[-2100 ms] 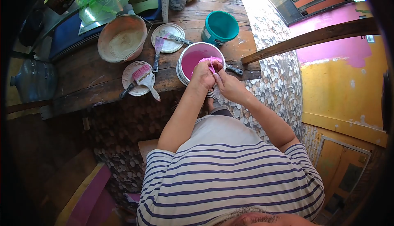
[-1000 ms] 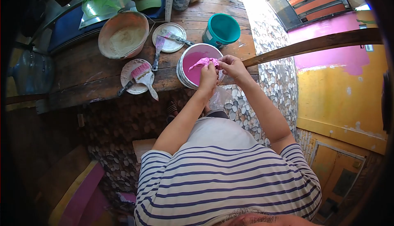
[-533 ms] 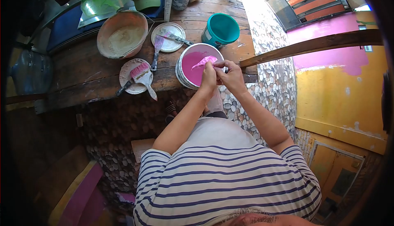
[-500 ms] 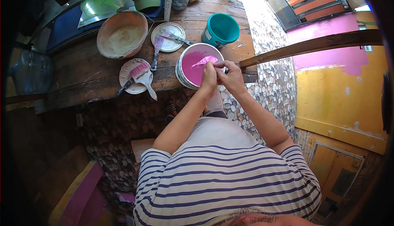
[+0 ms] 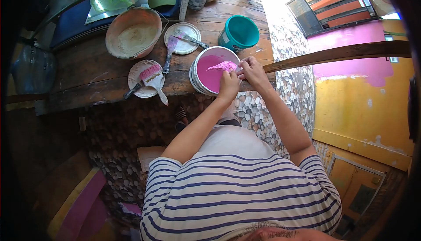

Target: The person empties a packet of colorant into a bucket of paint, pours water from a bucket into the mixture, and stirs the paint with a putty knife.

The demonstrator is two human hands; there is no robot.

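Over the white bucket (image 5: 193, 75) of pink paint (image 5: 209, 78), my left hand (image 5: 229, 84) grips a small pink-smeared plastic bag (image 5: 224, 66). The bag's filled, crumpled end points left above the paint. On the right, my right hand (image 5: 254, 73) has its fingers closed around the bag's pale, clear end by the bucket's rim. The fingertips partly hide that end. Just behind the bucket stands a teal bucket (image 5: 242, 33).
A pink-bristled paintbrush (image 5: 151, 77) and another brush lie on a round lid (image 5: 135, 68). Paint-stained scrapers (image 5: 170, 50) rest by a second white lid (image 5: 194, 30). A basin (image 5: 113, 39) sits back left on the wooden bench (image 5: 87, 81). A wooden beam (image 5: 333, 56) juts in at right.
My right hand has shifted slightly right, away from the left, showing more of the bag's clear end. My left hand has dropped a little. The view has shifted slightly.
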